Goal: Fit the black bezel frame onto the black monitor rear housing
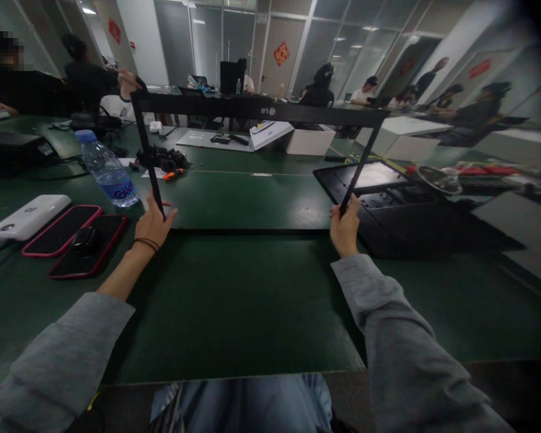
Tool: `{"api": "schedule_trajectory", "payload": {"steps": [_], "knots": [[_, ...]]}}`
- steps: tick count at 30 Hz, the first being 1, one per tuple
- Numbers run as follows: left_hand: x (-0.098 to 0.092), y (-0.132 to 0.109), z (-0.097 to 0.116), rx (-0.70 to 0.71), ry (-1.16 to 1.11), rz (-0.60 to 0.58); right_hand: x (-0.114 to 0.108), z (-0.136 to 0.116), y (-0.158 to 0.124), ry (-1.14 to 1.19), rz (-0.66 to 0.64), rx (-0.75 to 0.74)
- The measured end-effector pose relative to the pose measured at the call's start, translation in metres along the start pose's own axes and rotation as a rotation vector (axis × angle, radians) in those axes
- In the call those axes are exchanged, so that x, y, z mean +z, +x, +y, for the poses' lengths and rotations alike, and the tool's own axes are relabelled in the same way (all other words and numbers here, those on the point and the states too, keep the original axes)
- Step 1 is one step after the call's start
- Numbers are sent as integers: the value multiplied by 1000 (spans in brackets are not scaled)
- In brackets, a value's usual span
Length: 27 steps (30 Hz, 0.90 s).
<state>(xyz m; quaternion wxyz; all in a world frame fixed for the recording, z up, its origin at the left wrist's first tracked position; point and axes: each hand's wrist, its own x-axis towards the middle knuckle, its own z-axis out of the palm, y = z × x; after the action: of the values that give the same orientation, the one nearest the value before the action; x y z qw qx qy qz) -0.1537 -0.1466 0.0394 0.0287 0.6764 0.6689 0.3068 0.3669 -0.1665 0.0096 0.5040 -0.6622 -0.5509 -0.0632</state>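
Both of my hands grip a thin black monitor bezel, an open rectangular frame with an LG logo on its wide bar. It is raised and tilted, logo bar at the far side and narrow bar near the table. My left hand pinches the lower end of the left side bar. On the opposite side bar, my right hand is closed at its lower end. Through the frame I see the green table. Just right of my right hand lies a black monitor housing.
At left are a water bottle, a white device and two red-edged phones, one under a small black object. Black cables and white boxes lie farther back. Other people sit beyond; another person's hand shows upper left.
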Motion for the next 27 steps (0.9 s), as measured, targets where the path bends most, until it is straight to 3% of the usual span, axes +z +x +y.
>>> {"api": "schedule_trajectory", "payload": {"steps": [11, 20, 27], "knots": [[21, 12, -23, -11, 243, -169, 13, 30, -1, -275, -123, 28], [19, 9, -17, -55, 152, -201, 18, 44, 0, -322, -254, 113], [15, -1, -1, 304, -70, -412, 11, 40, 3, -263, -192, 145]]}}
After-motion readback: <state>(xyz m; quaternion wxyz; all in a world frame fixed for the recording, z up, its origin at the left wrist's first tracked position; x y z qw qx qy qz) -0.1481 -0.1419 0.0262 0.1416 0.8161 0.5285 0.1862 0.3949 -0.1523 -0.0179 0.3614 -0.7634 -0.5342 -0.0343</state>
